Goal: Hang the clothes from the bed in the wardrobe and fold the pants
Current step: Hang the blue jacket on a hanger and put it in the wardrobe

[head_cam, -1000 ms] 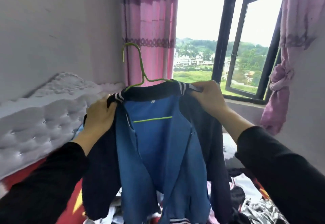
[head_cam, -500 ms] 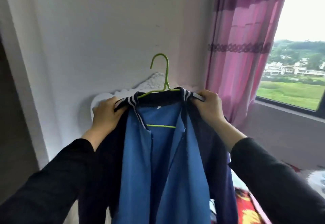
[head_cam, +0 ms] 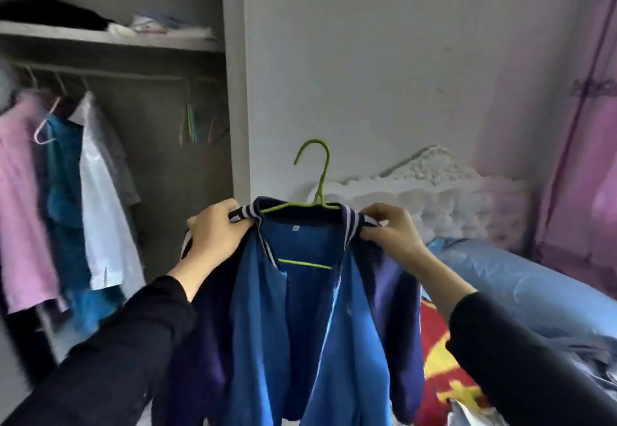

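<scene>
While the blue jacket (head_cam: 300, 318) hangs open on a green hanger (head_cam: 319, 188), held up just right of the wardrobe (head_cam: 233, 91), both hands grip it. The left hand (head_cam: 213, 242) curls round the striped collar and shoulder on the wardrobe side, and the right hand (head_cam: 394, 235) pinches the striped collar on the far side. Inside the wardrobe, a pink top (head_cam: 23, 208), a blue garment (head_cam: 63, 191) and a white shirt (head_cam: 100, 198) hang from the rail (head_cam: 100, 71) under a shelf (head_cam: 110, 38). The bed (head_cam: 500, 278) lies farther right of the wardrobe.

Head-worn view, close, toward the wardrobe (head_cam: 233, 91)
</scene>
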`<act>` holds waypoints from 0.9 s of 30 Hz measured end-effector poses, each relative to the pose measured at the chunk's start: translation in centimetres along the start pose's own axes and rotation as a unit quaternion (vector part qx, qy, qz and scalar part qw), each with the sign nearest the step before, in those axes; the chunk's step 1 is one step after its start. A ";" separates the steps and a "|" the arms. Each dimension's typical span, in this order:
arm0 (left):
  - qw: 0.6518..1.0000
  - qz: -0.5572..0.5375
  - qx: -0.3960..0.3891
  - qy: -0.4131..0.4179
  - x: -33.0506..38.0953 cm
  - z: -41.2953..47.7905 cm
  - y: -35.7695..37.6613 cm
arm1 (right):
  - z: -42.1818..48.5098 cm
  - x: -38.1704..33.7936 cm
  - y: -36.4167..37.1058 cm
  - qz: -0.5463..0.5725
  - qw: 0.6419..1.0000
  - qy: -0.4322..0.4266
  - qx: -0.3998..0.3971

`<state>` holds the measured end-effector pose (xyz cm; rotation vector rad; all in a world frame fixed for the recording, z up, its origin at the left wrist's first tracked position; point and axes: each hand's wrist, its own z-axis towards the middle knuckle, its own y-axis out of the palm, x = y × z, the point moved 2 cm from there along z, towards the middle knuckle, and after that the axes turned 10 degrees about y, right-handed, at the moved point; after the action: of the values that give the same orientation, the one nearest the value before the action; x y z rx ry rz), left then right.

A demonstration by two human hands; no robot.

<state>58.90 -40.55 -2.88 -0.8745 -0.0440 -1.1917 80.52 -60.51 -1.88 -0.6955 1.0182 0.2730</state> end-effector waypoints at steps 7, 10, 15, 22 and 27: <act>0.999 0.039 -0.011 -0.020 -9.2 1.5 -1.8 | 4.8 -4.9 14.4 -0.148 0.969 -0.050 -0.192; 0.997 0.068 0.004 -0.030 -13.8 2.9 -1.8 | 7.0 -6.0 19.2 -0.151 0.967 -0.053 -0.199; 0.984 0.141 -0.085 -0.063 -20.4 5.9 0.6 | 11.2 -7.6 25.9 -0.159 0.972 -0.056 -0.161; 0.980 0.033 -0.168 -0.103 -27.4 11.7 2.9 | 18.5 -9.4 33.5 -0.206 0.962 -0.058 -0.171; 0.976 0.020 -0.156 -0.150 -32.1 17.5 3.7 | 23.3 -12.6 39.6 -0.235 0.957 -0.080 -0.150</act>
<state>55.83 -4.25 -7.94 -1.3218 -0.0850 -1.0361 69.64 -14.22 0.73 -1.1480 0.6367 0.0638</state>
